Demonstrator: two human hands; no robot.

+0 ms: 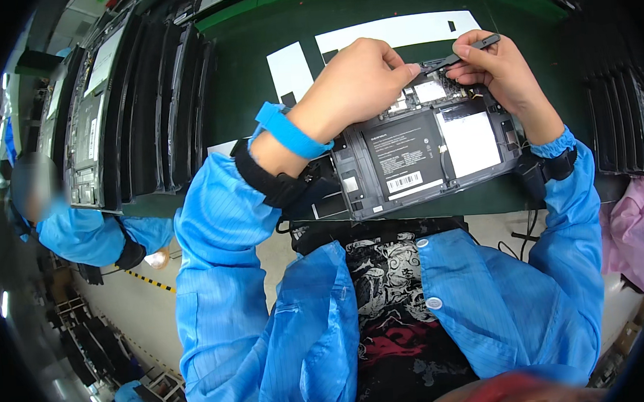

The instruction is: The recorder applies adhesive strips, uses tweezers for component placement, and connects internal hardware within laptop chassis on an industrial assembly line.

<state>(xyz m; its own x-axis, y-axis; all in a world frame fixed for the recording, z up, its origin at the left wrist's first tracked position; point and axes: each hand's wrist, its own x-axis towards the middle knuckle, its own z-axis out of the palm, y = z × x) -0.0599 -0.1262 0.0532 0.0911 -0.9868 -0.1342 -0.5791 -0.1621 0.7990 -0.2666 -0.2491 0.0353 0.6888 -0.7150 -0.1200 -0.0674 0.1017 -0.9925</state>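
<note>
An opened laptop base (349, 177) lies before me on the dark green table, its inside facing up. A black battery (408, 159) and a white rectangular panel (470, 142) fill its near part, with circuit boards (429, 91) along the far side. My right hand (502, 68) grips a slim dark tool (468, 51), tapered like tweezers or a spudger; its tip points left at the far boards. Beside that tip, my left hand (362, 77) has thumb and fingers pinched together over the boards. Whatever it pinches, if anything, is hidden. A blue band (288, 133) circles my left wrist.
White sheets (291, 72) lie beyond the laptop base. Rows of upright laptop parts (103, 111) stand at the left, and more dark panels (619, 124) at the right. Another person's blue sleeve (81, 234) shows at the left. Pink cloth (634, 233) hangs at the right.
</note>
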